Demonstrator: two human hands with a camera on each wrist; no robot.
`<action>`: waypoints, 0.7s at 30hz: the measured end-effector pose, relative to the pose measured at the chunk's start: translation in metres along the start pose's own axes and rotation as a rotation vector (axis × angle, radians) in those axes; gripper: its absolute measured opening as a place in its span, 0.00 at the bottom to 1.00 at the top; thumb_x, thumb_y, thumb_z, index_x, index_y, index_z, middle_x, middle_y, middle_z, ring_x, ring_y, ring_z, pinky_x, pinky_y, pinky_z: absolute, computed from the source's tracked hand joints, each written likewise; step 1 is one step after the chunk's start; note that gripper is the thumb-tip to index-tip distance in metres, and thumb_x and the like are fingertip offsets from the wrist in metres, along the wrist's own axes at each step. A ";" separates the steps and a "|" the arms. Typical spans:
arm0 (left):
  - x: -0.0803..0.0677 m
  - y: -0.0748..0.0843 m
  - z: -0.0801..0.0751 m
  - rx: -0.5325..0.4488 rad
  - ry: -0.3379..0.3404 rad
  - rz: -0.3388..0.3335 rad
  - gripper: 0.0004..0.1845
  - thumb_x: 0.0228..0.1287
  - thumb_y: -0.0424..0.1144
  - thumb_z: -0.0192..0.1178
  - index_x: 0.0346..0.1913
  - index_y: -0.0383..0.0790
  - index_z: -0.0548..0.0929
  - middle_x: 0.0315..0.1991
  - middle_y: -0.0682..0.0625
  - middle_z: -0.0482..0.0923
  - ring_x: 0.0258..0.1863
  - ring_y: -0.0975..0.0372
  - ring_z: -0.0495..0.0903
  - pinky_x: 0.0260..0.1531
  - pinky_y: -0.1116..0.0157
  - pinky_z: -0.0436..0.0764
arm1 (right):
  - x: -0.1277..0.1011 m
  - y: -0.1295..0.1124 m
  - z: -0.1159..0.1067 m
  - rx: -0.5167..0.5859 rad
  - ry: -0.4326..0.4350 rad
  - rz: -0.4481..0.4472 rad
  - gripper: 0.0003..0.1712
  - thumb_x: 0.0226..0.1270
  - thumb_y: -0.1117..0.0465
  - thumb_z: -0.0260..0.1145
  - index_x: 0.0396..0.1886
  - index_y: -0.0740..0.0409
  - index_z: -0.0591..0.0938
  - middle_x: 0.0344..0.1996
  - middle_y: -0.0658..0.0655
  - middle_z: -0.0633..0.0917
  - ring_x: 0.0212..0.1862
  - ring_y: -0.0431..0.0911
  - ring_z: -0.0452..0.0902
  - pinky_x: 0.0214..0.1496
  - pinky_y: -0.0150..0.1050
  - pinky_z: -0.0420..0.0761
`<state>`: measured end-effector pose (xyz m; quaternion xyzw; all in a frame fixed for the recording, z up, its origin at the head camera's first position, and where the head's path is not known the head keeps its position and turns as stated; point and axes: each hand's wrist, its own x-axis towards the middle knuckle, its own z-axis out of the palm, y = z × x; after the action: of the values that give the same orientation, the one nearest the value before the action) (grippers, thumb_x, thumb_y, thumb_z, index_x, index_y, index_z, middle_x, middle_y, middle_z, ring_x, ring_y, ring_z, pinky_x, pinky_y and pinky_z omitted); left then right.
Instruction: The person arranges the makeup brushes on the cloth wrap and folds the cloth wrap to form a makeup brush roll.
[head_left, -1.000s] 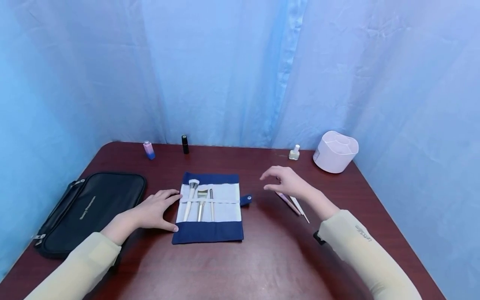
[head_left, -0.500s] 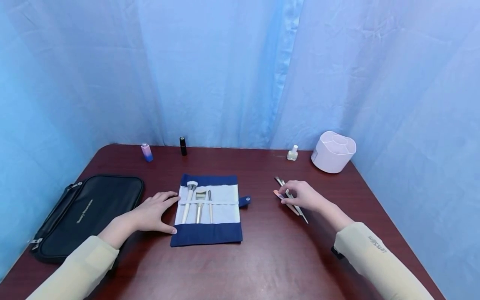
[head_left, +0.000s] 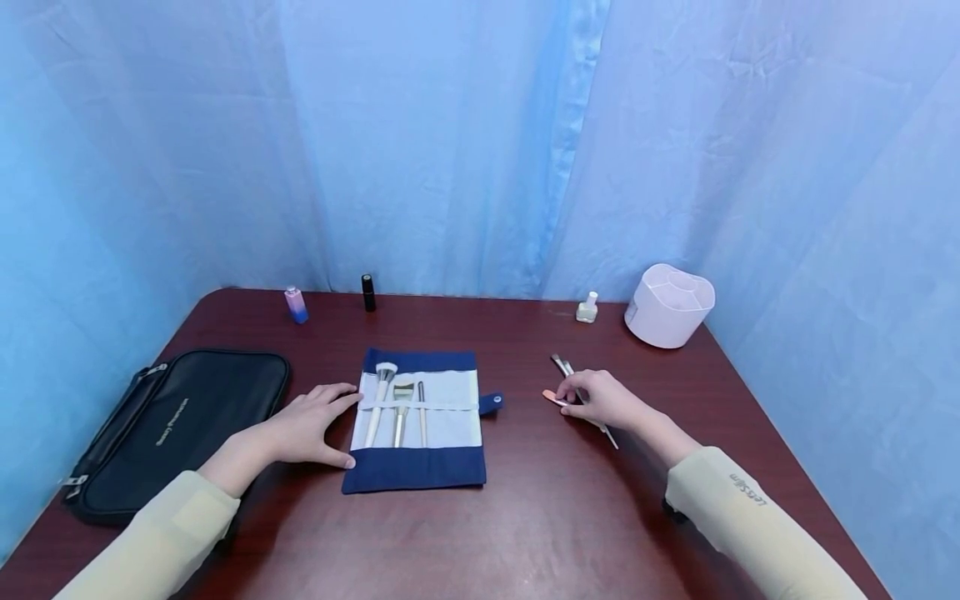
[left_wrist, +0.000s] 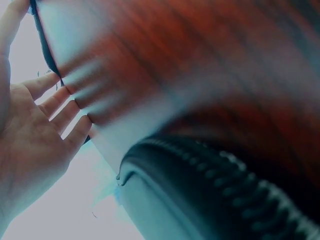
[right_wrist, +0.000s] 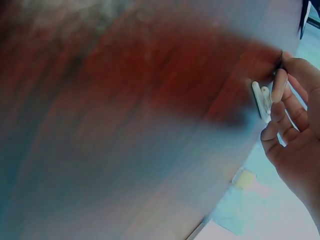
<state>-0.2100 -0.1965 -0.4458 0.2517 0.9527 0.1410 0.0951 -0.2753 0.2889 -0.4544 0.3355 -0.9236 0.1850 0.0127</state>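
Left hand [head_left: 309, 427] at the brush roll [head_left: 415, 468]; right hand [head_left: 606, 398] pinching an orange-tipped tool [head_left: 551, 397].
Left fingers, spread wide, touch the roll's left edge, presumably to steady it; elastic band [head_left: 453, 407] holds three makeup brushes [head_left: 399, 427] in place. Right of the roll, thumb and fingers sit narrow on the tool, likely because it is slim; loose brushes [head_left: 558, 363] lie just beside. Beyond the roll: black lipstick tube [head_left: 368, 293].

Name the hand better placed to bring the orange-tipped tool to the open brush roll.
The right hand, most likely: it pinches the orange-tipped tool. The left hand rests at the far side of the brush roll from that tool, better suited to steadying.
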 end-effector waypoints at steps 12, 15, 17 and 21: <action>0.001 -0.002 0.000 0.006 0.004 0.005 0.53 0.45 0.65 0.67 0.70 0.39 0.62 0.69 0.39 0.58 0.65 0.44 0.59 0.59 0.39 0.62 | 0.008 -0.007 -0.010 0.058 -0.021 0.043 0.07 0.55 0.62 0.71 0.31 0.44 0.83 0.22 0.38 0.78 0.24 0.38 0.70 0.26 0.30 0.72; 0.001 -0.003 0.001 0.009 0.003 0.005 0.53 0.45 0.65 0.67 0.70 0.39 0.62 0.69 0.39 0.58 0.65 0.44 0.59 0.59 0.39 0.62 | 0.012 -0.013 -0.015 0.084 -0.003 0.038 0.08 0.54 0.62 0.71 0.32 0.44 0.83 0.23 0.39 0.78 0.25 0.37 0.71 0.26 0.30 0.74; 0.001 -0.004 0.002 0.007 0.004 0.007 0.53 0.45 0.65 0.67 0.70 0.39 0.62 0.69 0.39 0.58 0.65 0.43 0.59 0.59 0.39 0.62 | 0.016 -0.018 -0.019 0.102 0.012 0.028 0.08 0.54 0.63 0.71 0.33 0.46 0.83 0.23 0.41 0.79 0.25 0.36 0.72 0.27 0.31 0.75; 0.001 -0.003 0.002 0.003 0.003 0.008 0.53 0.45 0.65 0.67 0.70 0.39 0.62 0.69 0.39 0.58 0.65 0.43 0.59 0.59 0.39 0.62 | 0.023 -0.030 -0.029 0.134 0.024 0.036 0.09 0.55 0.63 0.71 0.36 0.50 0.85 0.24 0.42 0.80 0.27 0.37 0.73 0.28 0.31 0.76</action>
<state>-0.2116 -0.1980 -0.4491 0.2557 0.9520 0.1402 0.0928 -0.2773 0.2633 -0.4140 0.3165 -0.9149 0.2507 -0.0020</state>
